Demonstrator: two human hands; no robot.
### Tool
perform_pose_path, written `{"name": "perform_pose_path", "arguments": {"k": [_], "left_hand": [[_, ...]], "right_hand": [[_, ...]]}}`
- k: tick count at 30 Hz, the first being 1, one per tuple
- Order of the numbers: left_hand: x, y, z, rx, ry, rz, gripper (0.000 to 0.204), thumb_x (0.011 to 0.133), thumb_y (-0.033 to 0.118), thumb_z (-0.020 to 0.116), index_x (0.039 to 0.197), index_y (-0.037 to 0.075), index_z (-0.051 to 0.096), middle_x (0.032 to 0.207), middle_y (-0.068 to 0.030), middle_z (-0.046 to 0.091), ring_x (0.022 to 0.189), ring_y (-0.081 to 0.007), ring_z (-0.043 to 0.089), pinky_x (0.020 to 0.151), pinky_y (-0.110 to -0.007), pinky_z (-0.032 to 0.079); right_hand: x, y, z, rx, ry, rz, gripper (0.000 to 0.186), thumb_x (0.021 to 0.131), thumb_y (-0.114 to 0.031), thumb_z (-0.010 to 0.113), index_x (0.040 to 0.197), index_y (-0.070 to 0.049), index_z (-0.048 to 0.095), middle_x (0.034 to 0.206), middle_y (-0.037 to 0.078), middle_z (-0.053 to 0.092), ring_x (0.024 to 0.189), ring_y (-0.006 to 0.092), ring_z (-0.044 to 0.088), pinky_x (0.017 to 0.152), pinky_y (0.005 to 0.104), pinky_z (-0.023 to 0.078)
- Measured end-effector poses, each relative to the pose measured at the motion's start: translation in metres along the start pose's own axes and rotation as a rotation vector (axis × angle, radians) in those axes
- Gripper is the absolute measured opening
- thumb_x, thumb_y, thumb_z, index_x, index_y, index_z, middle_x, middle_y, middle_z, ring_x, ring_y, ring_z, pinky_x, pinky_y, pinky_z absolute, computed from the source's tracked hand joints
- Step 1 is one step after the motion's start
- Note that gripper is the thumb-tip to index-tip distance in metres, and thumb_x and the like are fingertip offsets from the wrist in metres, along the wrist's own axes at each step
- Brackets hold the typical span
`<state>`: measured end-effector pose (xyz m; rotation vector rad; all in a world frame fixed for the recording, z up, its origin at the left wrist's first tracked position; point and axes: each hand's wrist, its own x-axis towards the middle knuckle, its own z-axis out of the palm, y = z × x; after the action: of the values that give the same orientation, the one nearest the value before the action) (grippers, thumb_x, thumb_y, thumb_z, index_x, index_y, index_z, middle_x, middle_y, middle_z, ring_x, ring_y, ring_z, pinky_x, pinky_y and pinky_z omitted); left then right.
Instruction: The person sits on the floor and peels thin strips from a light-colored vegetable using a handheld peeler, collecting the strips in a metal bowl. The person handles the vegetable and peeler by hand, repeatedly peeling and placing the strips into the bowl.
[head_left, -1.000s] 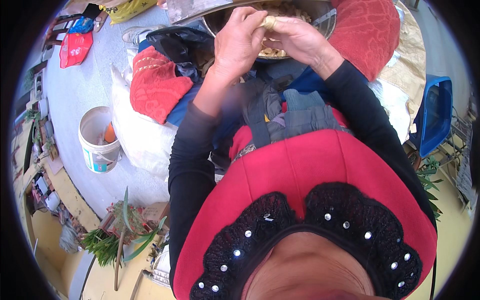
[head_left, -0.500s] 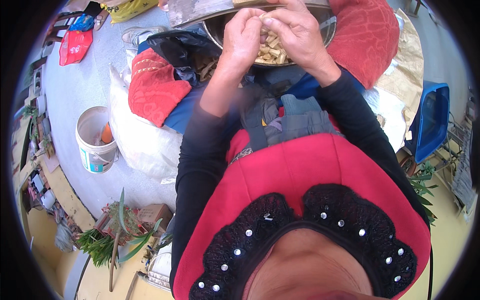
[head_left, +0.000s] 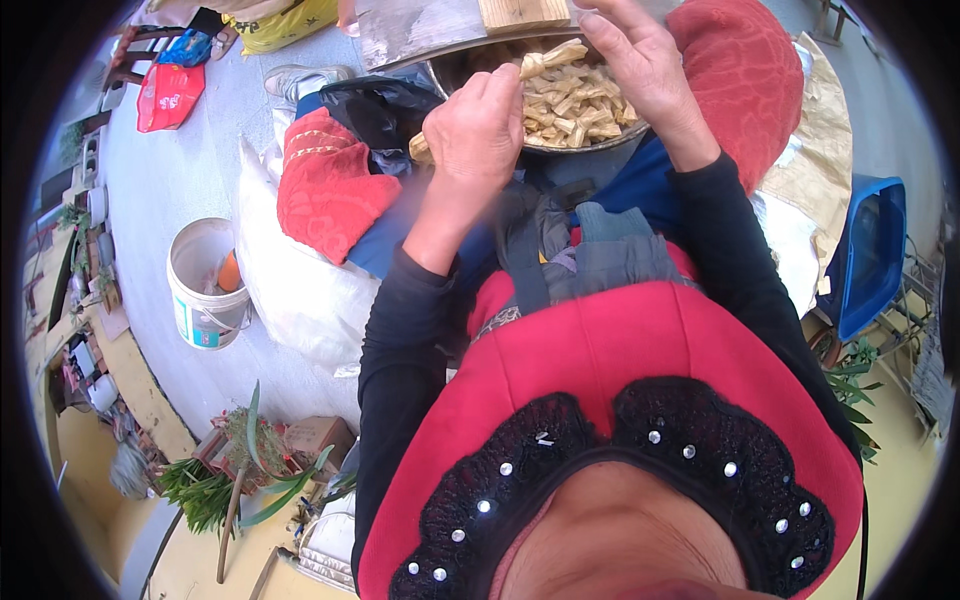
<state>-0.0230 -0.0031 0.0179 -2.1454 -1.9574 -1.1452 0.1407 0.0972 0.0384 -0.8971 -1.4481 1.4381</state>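
My left hand (head_left: 472, 135) is closed in a fist round a pale tan, stick-like piece (head_left: 420, 149), whose end pokes out on its left side. Another tan length (head_left: 552, 58) shows just beyond the knuckles; I cannot tell whether it is the same piece. Up at the right, my right hand (head_left: 645, 80) has its fingers apart, with nothing visible in them. Between the hands a round metal basin (head_left: 585, 148) holds many short, chopped tan pieces (head_left: 575, 105). A grey board (head_left: 420, 28) lies across the basin's far side, carrying a small wooden block (head_left: 525, 12).
Red cloths (head_left: 335, 185) cover both knees. A black plastic bag (head_left: 385, 105) lies left of the basin, near a white sack (head_left: 300, 300). Farther left stands a white bucket (head_left: 207, 285). A blue bin (head_left: 868, 255) is at the right; potted plants (head_left: 205, 490) are at lower left.
My hands were together over the basin and have parted, the left one moving down and left, the right one to the right. More of the chopped pieces now shows.
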Motion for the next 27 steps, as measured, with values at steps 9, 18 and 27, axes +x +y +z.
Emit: {"name": "perform_pose_path", "arguments": {"k": [9,18,27], "left_hand": [[0.009,-0.007,-0.014,-0.163,-0.154,-0.08,0.011,0.089,0.014,0.064,0.096,0.006,0.066,0.087,-0.0116,0.067,0.079,-0.0326,0.066,0.067,-0.037,0.052],[0.022,-0.019,-0.013,-0.694,-0.433,-0.321,0.017,0.096,0.014,0.061,0.099,-0.001,0.068,0.076,-0.001,0.064,0.07,-0.0082,0.055,0.065,-0.025,0.046],[0.047,-0.04,-0.015,-1.003,-0.335,-0.556,0.021,0.095,0.017,0.064,0.103,-0.001,0.071,0.076,0.0051,0.058,0.067,-0.0043,0.046,0.06,-0.02,0.038]], "right_hand": [[-0.009,0.011,-0.02,-0.382,-0.383,0.069,0.023,0.093,-0.019,0.065,0.108,-0.002,0.067,0.083,0.002,0.066,0.073,0.012,0.061,0.068,0.0262,0.051],[0.005,-0.021,-0.007,-0.83,-0.523,-0.354,0.022,0.088,-0.027,0.067,0.091,-0.005,0.067,0.081,0.013,0.066,0.077,0.0343,0.064,0.068,0.0414,0.051],[0.026,-0.018,-0.026,-0.446,-0.231,-0.105,0.019,0.092,-0.02,0.063,0.091,-0.001,0.065,0.069,0.005,0.061,0.068,0.0129,0.061,0.061,0.0311,0.048]]}}
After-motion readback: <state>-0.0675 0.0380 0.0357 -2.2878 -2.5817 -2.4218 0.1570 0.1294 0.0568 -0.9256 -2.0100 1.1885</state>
